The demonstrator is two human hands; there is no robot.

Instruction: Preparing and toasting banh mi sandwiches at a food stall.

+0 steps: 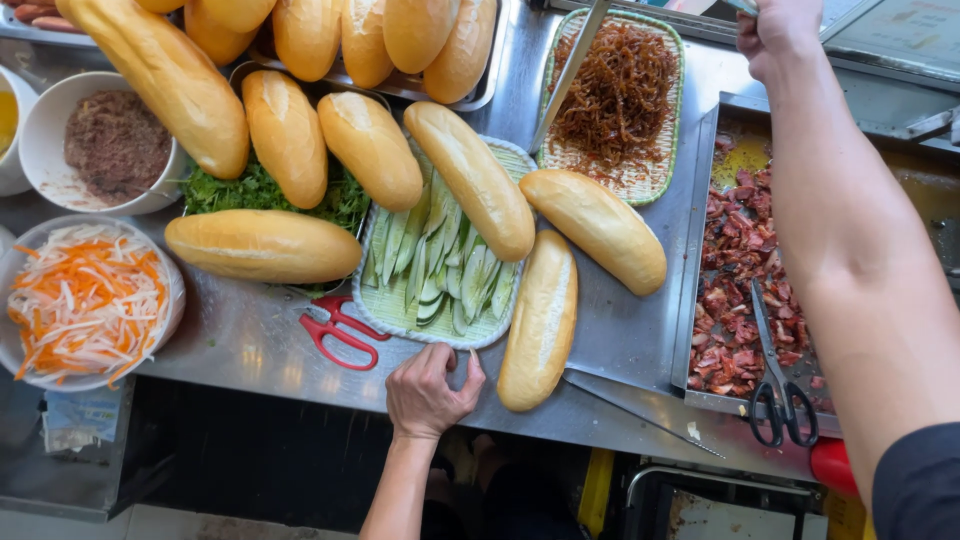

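Head view
Left hand (428, 392): at the counter's (250, 345) near edge, fingers curled narrow, fingertips pinching the rim of the woven tray (400, 310).
Woven tray: middle of the counter, near edge; green, holds sliced cucumber (440, 265).
Right hand (778, 32): raised at the far right corner, arm stretched over the meat tray; fingers closed around a thin object that is mostly cut off, so what it holds cannot be told.
Meat tray (700, 250): right end of the counter; metal, holds chopped reddish meat (735, 270), with black-handled scissors (780, 385) lying on it.
Red scissors (340, 328): near edge, just left of the woven tray.
Baguettes (475, 180): spread across the middle and the far edge, several lying over the woven tray.
Herbs (260, 190): under the baguettes, left of middle.
Shredded-meat tray (620, 95): far edge, right of middle, with tongs (572, 70) resting over it.
Pickled carrot bowl (85, 300): left near corner.
Pâté bowl (115, 140): left edge, behind it.
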